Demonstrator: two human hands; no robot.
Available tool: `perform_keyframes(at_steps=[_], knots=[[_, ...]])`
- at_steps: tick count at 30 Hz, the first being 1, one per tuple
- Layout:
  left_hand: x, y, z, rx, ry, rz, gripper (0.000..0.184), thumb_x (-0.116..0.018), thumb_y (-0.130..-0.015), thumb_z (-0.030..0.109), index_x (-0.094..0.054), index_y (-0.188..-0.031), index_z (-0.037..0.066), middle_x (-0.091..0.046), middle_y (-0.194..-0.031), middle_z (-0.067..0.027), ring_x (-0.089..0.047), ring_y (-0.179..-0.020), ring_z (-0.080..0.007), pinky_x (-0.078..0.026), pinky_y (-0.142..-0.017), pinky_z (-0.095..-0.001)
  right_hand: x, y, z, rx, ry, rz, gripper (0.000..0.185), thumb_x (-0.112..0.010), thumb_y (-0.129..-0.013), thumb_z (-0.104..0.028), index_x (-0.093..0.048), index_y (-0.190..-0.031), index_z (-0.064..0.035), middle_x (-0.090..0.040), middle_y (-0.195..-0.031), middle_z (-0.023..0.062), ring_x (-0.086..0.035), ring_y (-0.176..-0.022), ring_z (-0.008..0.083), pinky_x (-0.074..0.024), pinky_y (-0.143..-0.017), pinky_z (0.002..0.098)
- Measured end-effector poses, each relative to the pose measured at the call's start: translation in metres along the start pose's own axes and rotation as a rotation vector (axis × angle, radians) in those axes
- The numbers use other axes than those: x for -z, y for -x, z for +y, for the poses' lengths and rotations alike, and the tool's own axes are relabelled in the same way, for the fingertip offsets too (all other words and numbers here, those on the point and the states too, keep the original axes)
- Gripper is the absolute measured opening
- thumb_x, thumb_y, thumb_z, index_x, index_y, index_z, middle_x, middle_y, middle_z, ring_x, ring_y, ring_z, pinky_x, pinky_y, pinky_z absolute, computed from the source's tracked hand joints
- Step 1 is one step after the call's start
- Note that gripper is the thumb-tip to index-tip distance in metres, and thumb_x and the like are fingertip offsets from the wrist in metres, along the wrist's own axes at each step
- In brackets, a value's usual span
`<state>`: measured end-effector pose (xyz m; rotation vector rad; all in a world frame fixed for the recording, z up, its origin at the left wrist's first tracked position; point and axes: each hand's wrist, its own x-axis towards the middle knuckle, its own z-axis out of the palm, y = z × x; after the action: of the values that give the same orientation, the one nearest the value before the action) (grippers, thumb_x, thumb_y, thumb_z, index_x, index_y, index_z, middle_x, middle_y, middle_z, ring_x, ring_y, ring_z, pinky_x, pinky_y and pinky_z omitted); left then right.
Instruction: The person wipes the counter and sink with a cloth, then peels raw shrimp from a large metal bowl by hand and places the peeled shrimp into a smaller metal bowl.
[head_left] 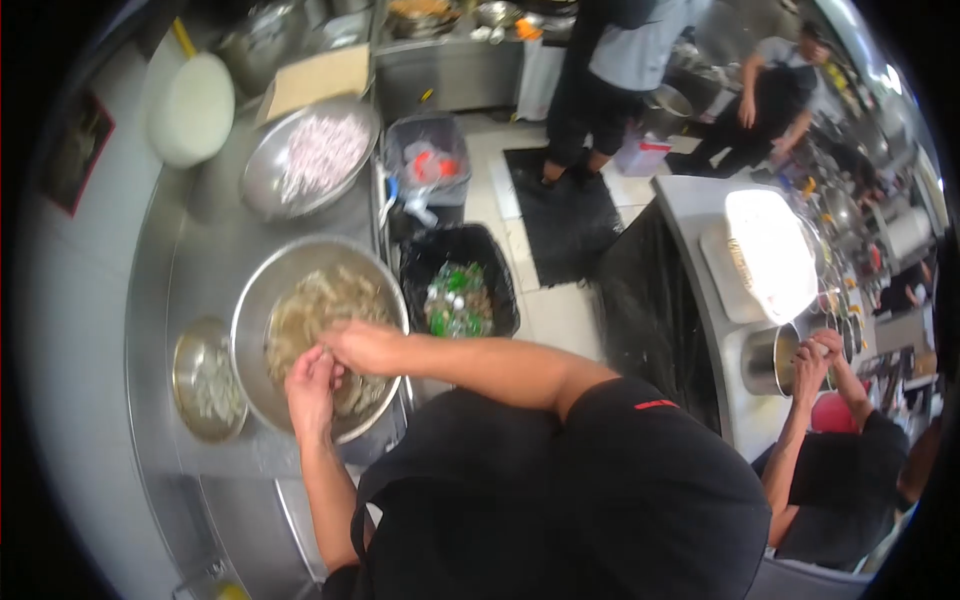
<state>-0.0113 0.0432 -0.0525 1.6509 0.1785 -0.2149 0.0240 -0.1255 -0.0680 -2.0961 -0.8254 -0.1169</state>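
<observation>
A large steel bowl [244, 375] stands on the counter, holding greyish-brown pieces that look like raw shrimp [365, 293] in cloudy liquid. Over it my left hand [312, 388] has its fingertips pinched together. My right hand [362, 346] reaches across from the right, its fingers closed and meeting the left fingertips. Whatever is between them is too small and hidden to make out. Left of the large bowl sits a smaller metal bowl [180, 395] with pale, translucent pieces [218, 387], resembling peeled shrimp.
Behind is a steel bowl [255, 190] of pale pink strips. A black-lined bin [510, 300] and a grey bin [400, 135] stand right of the counter [195, 260]. A co-worker's hands [815, 355] are beside a metal pot [768, 362] at right; other people stand farther back.
</observation>
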Motion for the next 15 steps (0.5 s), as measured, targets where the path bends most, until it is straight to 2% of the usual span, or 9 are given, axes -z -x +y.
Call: perform_keyframes(at_steps=[3, 6, 7, 10, 12, 13, 14, 15], knots=[[-0.001, 0.008, 0.013, 0.032, -0.048, 0.003, 0.027, -0.061, -0.095, 0.013, -0.062, -0.115, -0.005, -0.067, -0.084, -0.0043, -0.058, -0.070, -0.0070, -0.046, -0.060, -0.0202, 0.008, 0.002, -0.016, -0.091, 0.050, -0.032, 0.017, -0.055, -0.089, -0.014, -0.058, -0.095, 0.0013, -0.062, -0.090, 0.0246, -0.064, -0.084, 0.0430, -0.0518, -0.074, 0.0476], [-0.001, 0.004, 0.005, 0.038, 0.005, -0.020, 0.025, -0.061, -0.095, 0.011, -0.063, -0.115, -0.004, -0.068, -0.085, -0.0040, -0.059, -0.070, -0.0071, -0.047, -0.061, -0.0213, 0.009, 0.000, -0.020, -0.219, 0.081, -0.099, 0.016, -0.057, -0.088, -0.015, -0.060, -0.092, 0.0010, -0.062, -0.091, 0.0237, -0.064, -0.086, 0.0429, -0.0524, -0.075, 0.0478], [-0.002, 0.002, 0.004, 0.039, 0.009, -0.011, 0.025, -0.060, -0.095, 0.011, -0.063, -0.115, -0.004, -0.068, -0.085, -0.0040, -0.059, -0.071, -0.0071, -0.047, -0.062, -0.0216, 0.006, -0.003, -0.011, -0.164, 0.120, -0.118, 0.018, -0.058, -0.087, -0.015, -0.063, -0.093, 0.0012, -0.065, -0.090, 0.0216, -0.065, -0.086, 0.0406, -0.0534, -0.075, 0.0464], [-0.002, 0.003, 0.000, 0.017, 0.025, 0.020, 0.024, -0.059, -0.096, 0.012, -0.063, -0.115, -0.003, -0.068, -0.086, -0.0042, -0.059, -0.071, -0.0074, -0.049, -0.064, -0.0220, 0.006, -0.009, -0.004, -0.235, 0.039, -0.144, 0.021, -0.057, -0.085, -0.011, -0.066, -0.099, 0.0010, -0.068, -0.087, 0.0191, -0.068, -0.083, 0.0350, -0.0545, -0.075, 0.0427], [-0.006, 0.000, -0.001, -0.058, 0.057, 0.039, 0.024, -0.059, -0.097, 0.012, -0.063, -0.115, -0.002, -0.068, -0.086, -0.0042, -0.059, -0.070, -0.0076, -0.050, -0.065, -0.0219, 0.020, -0.010, -0.012, -0.342, -0.239, -0.054, 0.031, -0.055, -0.084, -0.009, -0.065, -0.112, -0.0004, -0.070, -0.086, 0.0180, -0.070, -0.081, 0.0313, -0.0547, -0.076, 0.0408], [-0.003, -0.002, -0.003, -0.059, 0.039, 0.043, 0.023, -0.059, -0.097, 0.014, -0.063, -0.114, -0.002, -0.067, -0.086, -0.0037, -0.059, -0.070, -0.0080, -0.050, -0.066, -0.0225, 0.021, -0.009, -0.015, -0.243, -0.260, 0.006, 0.037, -0.052, -0.083, -0.007, -0.064, -0.117, -0.0006, -0.070, -0.086, 0.0179, -0.071, -0.079, 0.0297, -0.0548, -0.077, 0.0399], [0.000, -0.003, -0.005, -0.061, 0.025, 0.045, 0.023, -0.059, -0.097, 0.015, -0.064, -0.112, -0.002, -0.067, -0.086, -0.0032, -0.058, -0.070, -0.0085, -0.050, -0.066, -0.0231, 0.018, -0.007, -0.011, -0.096, -0.243, 0.018, 0.039, -0.058, -0.084, -0.010, -0.062, -0.121, -0.0012, -0.070, -0.088, 0.0183, -0.070, -0.080, 0.0303, -0.0549, -0.077, 0.0393], [0.002, -0.004, -0.006, -0.046, 0.023, 0.031, 0.023, -0.059, -0.097, 0.016, -0.064, -0.111, -0.002, -0.067, -0.086, -0.0032, -0.059, -0.070, -0.0085, -0.051, -0.067, -0.0232, 0.014, -0.005, -0.008, -0.035, -0.180, 0.009, 0.036, -0.058, -0.086, -0.011, -0.062, -0.120, -0.0017, -0.069, -0.094, 0.0206, -0.070, -0.084, 0.0330, -0.0544, -0.077, 0.0413]])
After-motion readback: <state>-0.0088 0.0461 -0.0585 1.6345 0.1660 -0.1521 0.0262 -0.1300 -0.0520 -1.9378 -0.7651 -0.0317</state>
